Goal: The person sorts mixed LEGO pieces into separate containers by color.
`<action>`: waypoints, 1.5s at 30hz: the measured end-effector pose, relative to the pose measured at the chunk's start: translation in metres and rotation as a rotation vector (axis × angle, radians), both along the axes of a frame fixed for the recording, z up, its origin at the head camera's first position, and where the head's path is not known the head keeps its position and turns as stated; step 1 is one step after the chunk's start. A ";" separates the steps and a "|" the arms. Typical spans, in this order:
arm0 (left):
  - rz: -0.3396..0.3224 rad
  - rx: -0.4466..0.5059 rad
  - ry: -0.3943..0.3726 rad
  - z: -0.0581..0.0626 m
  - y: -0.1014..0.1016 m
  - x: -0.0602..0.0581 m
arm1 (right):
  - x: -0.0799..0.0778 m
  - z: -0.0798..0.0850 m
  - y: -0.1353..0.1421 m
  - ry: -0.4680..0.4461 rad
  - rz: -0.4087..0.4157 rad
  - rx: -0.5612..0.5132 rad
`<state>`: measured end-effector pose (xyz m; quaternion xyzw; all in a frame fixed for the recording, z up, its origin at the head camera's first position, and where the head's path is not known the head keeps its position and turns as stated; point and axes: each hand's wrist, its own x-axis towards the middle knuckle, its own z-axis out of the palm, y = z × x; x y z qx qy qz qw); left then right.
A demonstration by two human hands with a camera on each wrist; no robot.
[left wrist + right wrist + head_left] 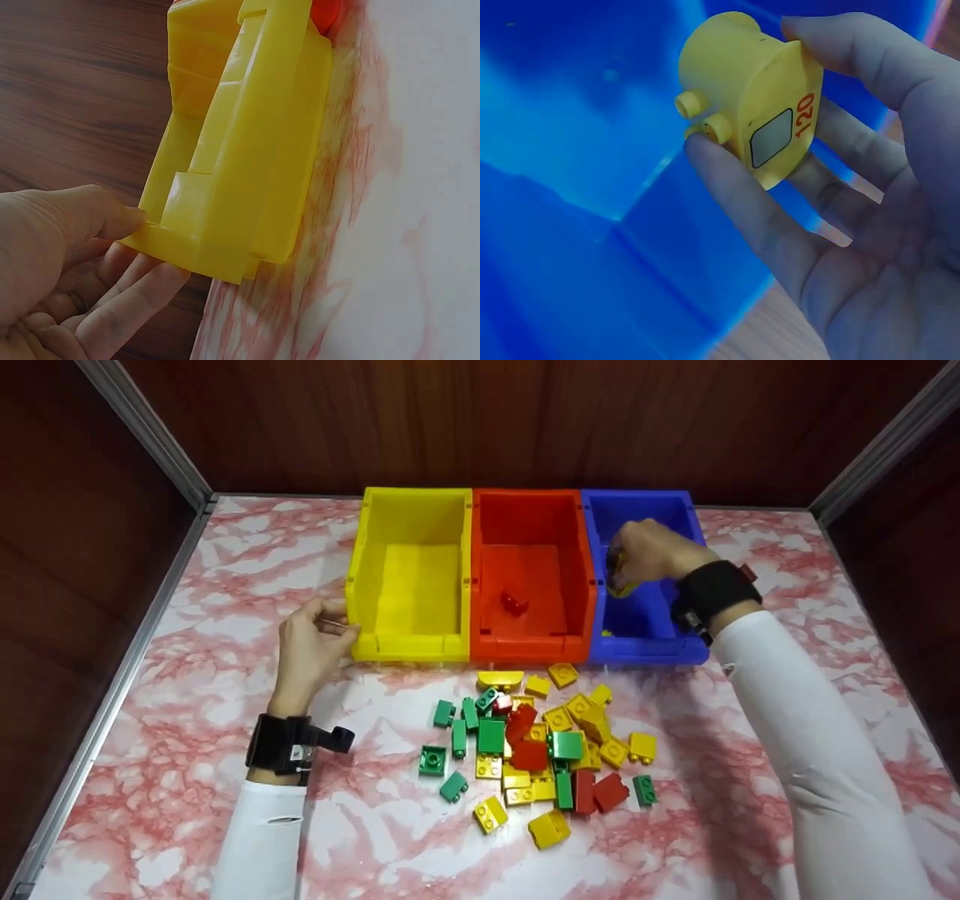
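My left hand (309, 652) pinches the front left corner of the yellow bin (360, 648). In the left wrist view its thumb lies at the bin's rim (172, 251), with the fingers against the outer side. Inside the blue bin (645, 651), my right hand (654, 551) holds a yellow toy brick (742, 97) between thumb and fingers. This brick has a rounded body, short studs, a grey square and a red "120" printed on it. A small bit of yellow (607, 634) shows low in the blue bin, too small to identify.
Between those bins stands a red bin (530, 649) with a small red piece (514, 602) inside. In front lies a loose pile of yellow, green (491, 736) and red bricks (529, 756). Dark wood-look panels (525, 420) enclose the marbled table (187, 720).
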<state>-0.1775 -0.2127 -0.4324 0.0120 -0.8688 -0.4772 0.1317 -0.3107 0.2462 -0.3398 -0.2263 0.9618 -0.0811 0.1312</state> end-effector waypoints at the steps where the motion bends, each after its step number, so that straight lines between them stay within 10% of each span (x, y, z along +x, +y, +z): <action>1: 0.001 0.002 -0.001 0.000 0.000 0.000 | -0.001 -0.004 0.000 -0.022 -0.003 0.009; 17: 0.003 0.020 -0.011 0.000 0.001 0.000 | -0.002 -0.030 0.001 -0.194 -0.109 0.060; 28: 0.015 -0.005 -0.001 0.000 -0.001 -0.002 | 0.007 -0.015 0.013 -0.027 -0.015 -0.063; 45: -0.010 -0.004 -0.014 0.002 -0.002 -0.006 | 0.105 0.022 0.029 0.214 0.051 -0.194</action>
